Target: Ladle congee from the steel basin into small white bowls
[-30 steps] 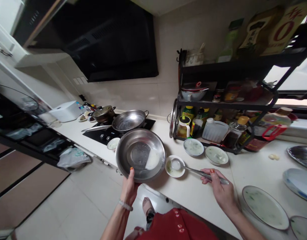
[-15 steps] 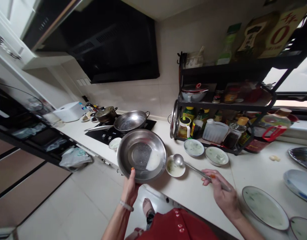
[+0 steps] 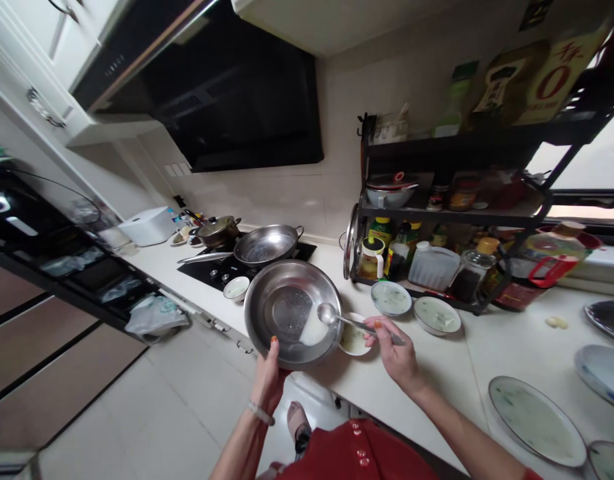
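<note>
With our left hand (image 3: 271, 380) we grip the wide, round, silvery metal basin (image 3: 259, 300) by its near rim; our right hand (image 3: 395, 348) holds a long-handled, silvery metal ladle (image 3: 327, 313) over the basin's right side.

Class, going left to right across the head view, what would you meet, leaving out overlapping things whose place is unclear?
White box, lidded pot, metal basin, partly hidden bowl, bluish bowl, brown-rimmed bowl, large dish.

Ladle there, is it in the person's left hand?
No, the right hand grips the ladle, while the left hand holds the metal basin.
</note>
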`<state>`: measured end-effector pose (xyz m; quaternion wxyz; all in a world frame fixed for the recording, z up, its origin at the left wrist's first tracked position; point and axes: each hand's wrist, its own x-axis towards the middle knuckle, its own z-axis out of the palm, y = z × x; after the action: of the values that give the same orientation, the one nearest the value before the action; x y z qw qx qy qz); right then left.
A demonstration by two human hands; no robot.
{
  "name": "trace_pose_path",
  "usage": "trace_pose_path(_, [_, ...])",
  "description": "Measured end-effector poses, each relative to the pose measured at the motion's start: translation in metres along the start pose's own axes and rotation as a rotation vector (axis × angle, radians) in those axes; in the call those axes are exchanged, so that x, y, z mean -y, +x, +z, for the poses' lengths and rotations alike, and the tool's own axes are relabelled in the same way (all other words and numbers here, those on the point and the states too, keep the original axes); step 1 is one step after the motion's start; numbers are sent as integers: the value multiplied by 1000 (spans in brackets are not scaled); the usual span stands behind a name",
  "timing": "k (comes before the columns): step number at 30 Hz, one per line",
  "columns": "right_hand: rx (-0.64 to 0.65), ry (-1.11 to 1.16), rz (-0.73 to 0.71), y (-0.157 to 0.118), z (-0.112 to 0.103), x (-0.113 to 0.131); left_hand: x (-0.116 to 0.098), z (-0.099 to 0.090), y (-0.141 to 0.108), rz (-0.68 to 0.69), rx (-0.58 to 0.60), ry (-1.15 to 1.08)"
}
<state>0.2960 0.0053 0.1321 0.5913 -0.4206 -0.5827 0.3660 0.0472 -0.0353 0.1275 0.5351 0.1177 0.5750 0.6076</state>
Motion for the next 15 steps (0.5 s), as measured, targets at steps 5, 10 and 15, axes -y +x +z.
trace_pose_path(5, [114, -38, -54, 0, 15, -12, 0, 0, -3, -4, 9, 22])
trace_pose_path(10, [-31, 22, 171, 4, 19, -16, -1, -3, -5, -3, -4, 29])
trace_pose_path(15, [-130, 130, 264, 7, 17, -14, -3, -8, -6, 0, -8, 15])
